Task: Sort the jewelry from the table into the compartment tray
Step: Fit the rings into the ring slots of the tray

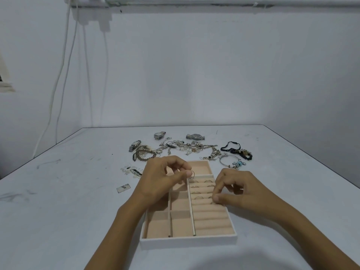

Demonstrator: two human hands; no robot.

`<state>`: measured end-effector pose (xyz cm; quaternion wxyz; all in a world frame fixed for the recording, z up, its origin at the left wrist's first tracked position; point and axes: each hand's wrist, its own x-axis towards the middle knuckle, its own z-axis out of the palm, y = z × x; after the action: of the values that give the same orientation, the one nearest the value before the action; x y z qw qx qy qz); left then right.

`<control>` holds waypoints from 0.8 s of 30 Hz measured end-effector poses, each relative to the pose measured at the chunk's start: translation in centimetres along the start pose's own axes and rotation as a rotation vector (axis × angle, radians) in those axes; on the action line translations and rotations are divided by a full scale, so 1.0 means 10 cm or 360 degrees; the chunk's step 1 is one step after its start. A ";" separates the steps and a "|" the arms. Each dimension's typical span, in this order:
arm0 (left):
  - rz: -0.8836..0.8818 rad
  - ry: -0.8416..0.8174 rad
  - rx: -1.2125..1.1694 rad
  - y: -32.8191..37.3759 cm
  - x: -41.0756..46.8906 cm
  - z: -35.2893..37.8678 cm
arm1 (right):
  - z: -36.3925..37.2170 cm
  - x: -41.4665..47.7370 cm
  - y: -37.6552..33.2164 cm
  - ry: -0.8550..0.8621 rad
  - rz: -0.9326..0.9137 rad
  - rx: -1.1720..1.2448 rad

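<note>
Compartment tray [187, 243] sits on table [68, 191], close to the person. The left hand [163, 178] pinches a thin ring [192, 174] btwn thumb & forefinger, over far end of ring rolls [210, 217]. The right hand [239, 190] has curled fingertips on the rolls; can't tell if it pinches anything. Jewelry pile [187, 148] lies beyond tray.

The left hand [161, 178] hides far-left compartments of the tray [187, 243].
</note>
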<state>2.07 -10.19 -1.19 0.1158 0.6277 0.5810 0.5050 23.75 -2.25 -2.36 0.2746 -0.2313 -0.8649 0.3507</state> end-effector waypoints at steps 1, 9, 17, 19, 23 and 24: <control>0.0001 -0.0002 -0.0002 0.00 0.00 0.00 | 0.00 0.00 0.00 -0.0003 0.0008 0.0003; -0.0019 -0.0083 -0.0062 -0.01 -0.01 0.00 | -0.04 0.04 0.13 0.0339 0.0053 -0.0120; -0.0101 -0.0513 -0.0191 0.06 -0.06 0.02 | 0.09 0.03 0.30 -0.0182 0.0540 -0.0977; -0.0095 -0.0581 -0.0206 0.07 -0.07 0.03 | 0.12 0.03 0.29 -0.0202 0.0537 -0.1061; -0.0049 -0.0648 -0.0165 0.08 -0.09 0.03 | 0.14 0.02 0.32 -0.0209 0.0519 -0.1143; -0.0024 -0.0647 -0.0131 0.07 -0.08 0.03 | 0.14 0.02 0.32 -0.0210 0.0515 -0.1155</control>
<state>2.91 -10.98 -1.24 0.2599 0.7070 0.5293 0.3904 23.35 -0.69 -5.51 0.0603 -0.4234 -0.9008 0.0754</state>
